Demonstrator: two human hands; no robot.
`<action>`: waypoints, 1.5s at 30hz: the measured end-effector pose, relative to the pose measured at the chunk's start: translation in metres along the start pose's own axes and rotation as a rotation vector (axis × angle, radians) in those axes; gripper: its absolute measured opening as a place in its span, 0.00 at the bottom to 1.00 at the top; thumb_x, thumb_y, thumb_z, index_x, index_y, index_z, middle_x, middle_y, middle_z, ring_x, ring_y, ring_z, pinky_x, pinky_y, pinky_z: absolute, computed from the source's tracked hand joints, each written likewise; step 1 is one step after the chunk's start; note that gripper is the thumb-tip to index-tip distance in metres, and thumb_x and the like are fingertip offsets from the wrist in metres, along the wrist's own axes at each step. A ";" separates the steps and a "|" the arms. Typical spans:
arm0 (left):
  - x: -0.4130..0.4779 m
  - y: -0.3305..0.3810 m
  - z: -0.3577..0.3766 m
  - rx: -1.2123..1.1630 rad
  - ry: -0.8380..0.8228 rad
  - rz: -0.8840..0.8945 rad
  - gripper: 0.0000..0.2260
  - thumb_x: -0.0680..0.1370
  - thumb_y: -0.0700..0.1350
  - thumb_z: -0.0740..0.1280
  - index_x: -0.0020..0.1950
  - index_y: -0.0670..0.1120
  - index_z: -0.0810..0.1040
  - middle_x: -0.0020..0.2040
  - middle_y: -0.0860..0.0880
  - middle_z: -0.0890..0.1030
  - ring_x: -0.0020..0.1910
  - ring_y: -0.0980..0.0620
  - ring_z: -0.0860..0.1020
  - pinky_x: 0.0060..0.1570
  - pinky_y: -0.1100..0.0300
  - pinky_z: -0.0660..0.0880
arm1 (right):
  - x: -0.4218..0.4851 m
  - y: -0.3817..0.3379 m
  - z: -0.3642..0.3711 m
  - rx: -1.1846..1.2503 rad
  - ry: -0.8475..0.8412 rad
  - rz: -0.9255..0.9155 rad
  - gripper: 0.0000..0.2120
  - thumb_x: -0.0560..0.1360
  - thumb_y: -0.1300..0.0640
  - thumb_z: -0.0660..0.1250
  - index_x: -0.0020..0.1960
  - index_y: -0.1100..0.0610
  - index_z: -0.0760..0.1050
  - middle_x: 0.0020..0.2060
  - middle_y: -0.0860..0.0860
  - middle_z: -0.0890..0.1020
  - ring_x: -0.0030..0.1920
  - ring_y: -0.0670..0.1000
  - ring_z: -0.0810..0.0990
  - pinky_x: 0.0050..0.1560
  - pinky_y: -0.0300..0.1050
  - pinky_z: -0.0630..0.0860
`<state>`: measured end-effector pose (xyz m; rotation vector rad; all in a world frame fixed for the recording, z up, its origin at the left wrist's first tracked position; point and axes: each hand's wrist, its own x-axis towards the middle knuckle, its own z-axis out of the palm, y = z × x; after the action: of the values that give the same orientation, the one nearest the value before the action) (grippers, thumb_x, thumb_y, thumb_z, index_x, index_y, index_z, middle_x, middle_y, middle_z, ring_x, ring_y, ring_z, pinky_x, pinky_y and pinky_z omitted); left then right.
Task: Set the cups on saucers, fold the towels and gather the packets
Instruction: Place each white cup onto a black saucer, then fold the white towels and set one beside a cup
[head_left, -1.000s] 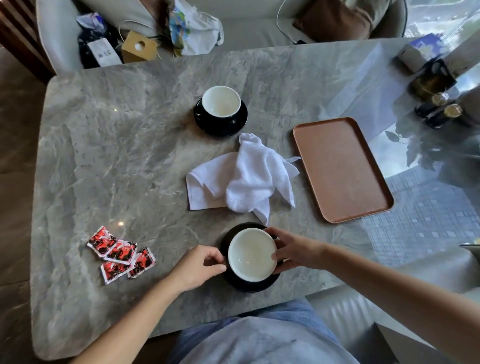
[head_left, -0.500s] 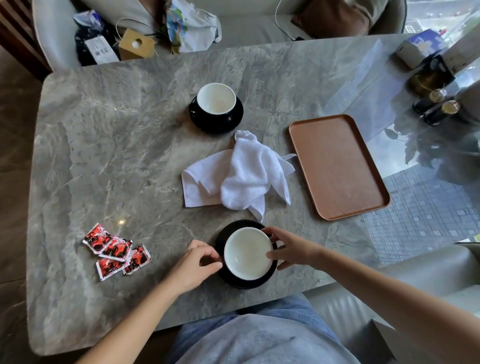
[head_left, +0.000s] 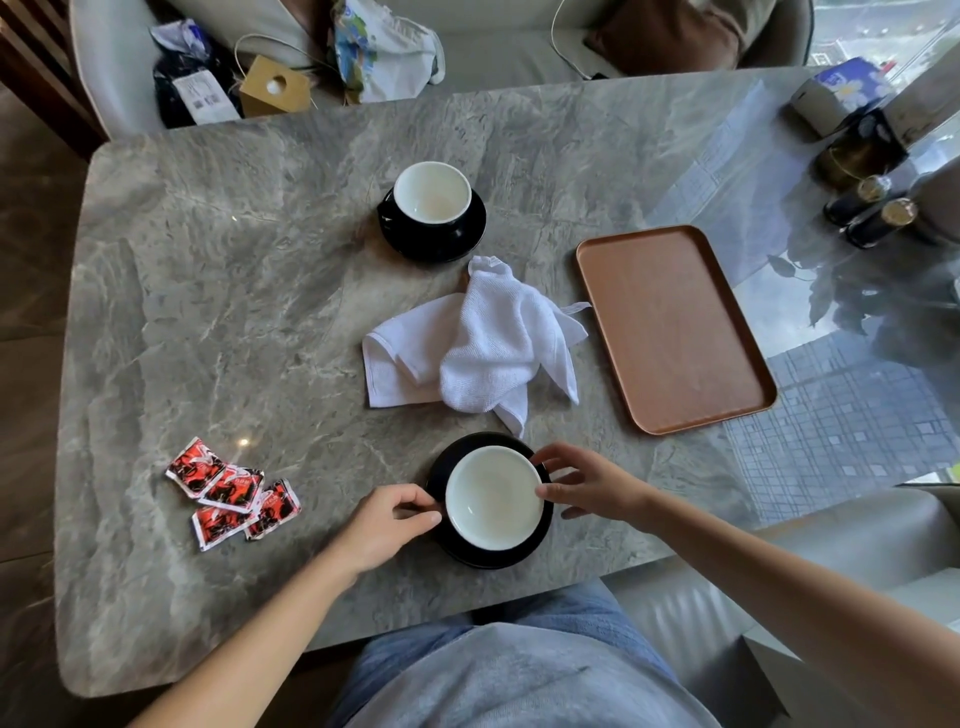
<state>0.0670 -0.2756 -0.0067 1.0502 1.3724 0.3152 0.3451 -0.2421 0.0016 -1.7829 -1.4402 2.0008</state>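
The near cup (head_left: 493, 496), white inside and black outside, stands on a black saucer (head_left: 537, 548) by the table's front edge. My left hand (head_left: 384, 525) pinches at the cup's left side; what its fingertips hold there is hidden. My right hand (head_left: 589, 483) has its thumb and forefinger tips on the cup's right rim, the other fingers spread. A second cup (head_left: 432, 191) sits on its saucer (head_left: 447, 247) further back. Crumpled white towels (head_left: 467, 348) lie between the two cups. Several red packets (head_left: 231, 493) lie loosely overlapped at the front left.
An orange-brown tray (head_left: 670, 327) with nothing on it lies right of the towels. Dark bottles (head_left: 878, 218) and a small box (head_left: 836, 93) stand at the far right. Bags and a cardboard box (head_left: 272, 88) sit on the sofa behind the table (head_left: 208, 286).
The cup stays on its saucer. My right hand's fingers have loosened and spread along the rim, and my left hand has closed into a pinch at the cup's left side.
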 end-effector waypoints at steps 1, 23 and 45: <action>0.000 0.000 0.000 -0.003 0.001 0.000 0.03 0.74 0.36 0.68 0.46 0.41 0.80 0.44 0.48 0.81 0.42 0.54 0.78 0.49 0.63 0.74 | 0.000 0.000 0.000 0.004 -0.005 0.000 0.14 0.74 0.53 0.71 0.58 0.48 0.74 0.57 0.50 0.77 0.54 0.51 0.80 0.48 0.47 0.82; 0.012 0.021 -0.030 0.030 0.109 -0.026 0.06 0.77 0.38 0.64 0.52 0.42 0.78 0.44 0.47 0.82 0.42 0.51 0.79 0.37 0.68 0.72 | 0.019 -0.036 -0.028 -0.323 0.297 -0.183 0.11 0.76 0.51 0.68 0.53 0.58 0.78 0.45 0.51 0.82 0.41 0.45 0.79 0.41 0.36 0.74; 0.101 0.084 0.000 0.338 0.293 0.141 0.15 0.74 0.36 0.63 0.60 0.45 0.74 0.60 0.44 0.67 0.49 0.47 0.75 0.63 0.57 0.71 | 0.085 -0.086 -0.004 -0.702 0.401 -0.319 0.05 0.76 0.57 0.64 0.46 0.56 0.78 0.49 0.55 0.78 0.53 0.55 0.74 0.51 0.53 0.74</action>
<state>0.1232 -0.1571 -0.0081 1.4271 1.6556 0.3590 0.2799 -0.1398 -0.0010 -1.8460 -2.2473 0.9605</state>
